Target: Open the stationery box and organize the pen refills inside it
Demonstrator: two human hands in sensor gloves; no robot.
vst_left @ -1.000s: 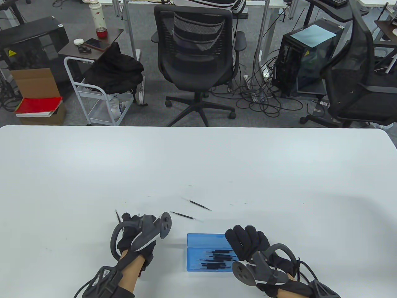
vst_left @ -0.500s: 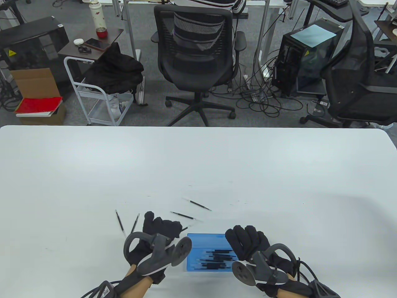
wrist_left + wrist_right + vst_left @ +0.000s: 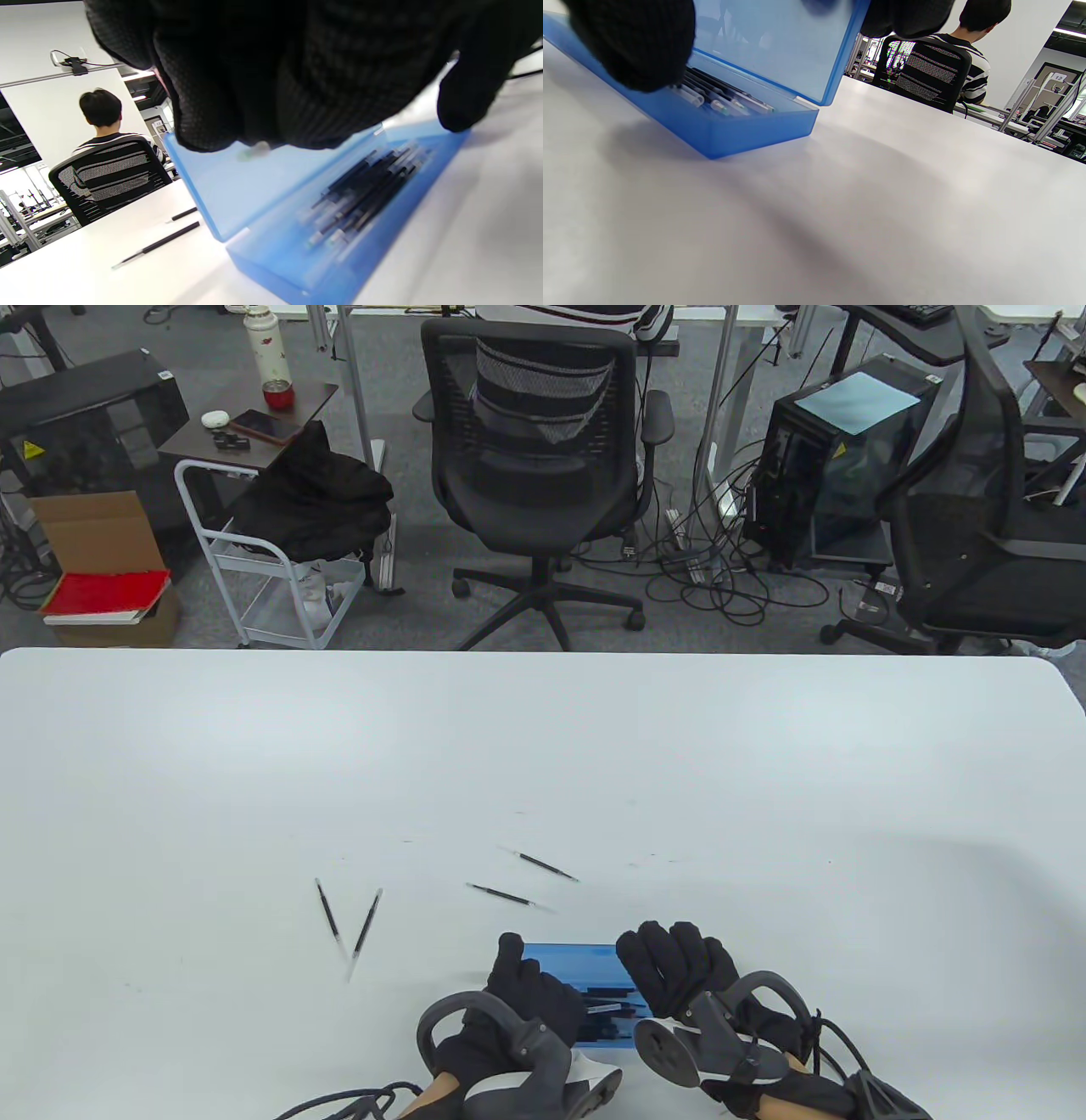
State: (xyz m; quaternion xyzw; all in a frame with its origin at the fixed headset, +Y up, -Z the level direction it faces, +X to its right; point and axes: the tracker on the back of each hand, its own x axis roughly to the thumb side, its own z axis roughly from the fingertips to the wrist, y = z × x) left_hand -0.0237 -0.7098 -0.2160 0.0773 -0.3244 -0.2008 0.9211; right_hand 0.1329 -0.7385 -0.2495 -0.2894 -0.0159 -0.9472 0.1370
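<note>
The right hand (image 3: 679, 976) held the blue stationery box (image 3: 297, 237) by its lid (image 3: 772, 46). The left hand (image 3: 530, 997) hovered over the refills inside (image 3: 365, 190); I could not tell if it pinched one. Next, I think, it would need to pinch up the four loose refills (image 3: 538, 863), one at a time.

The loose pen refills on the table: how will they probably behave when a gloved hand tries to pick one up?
Each loose pen refill is a thin, round, straight rod lying flat on the smooth white table, so it will probably roll or slide if nudged. It looks very light. Pinching it with thick gloved fingers may be hard. It seems fairly stiff, though perhaps slightly bendable.
</note>
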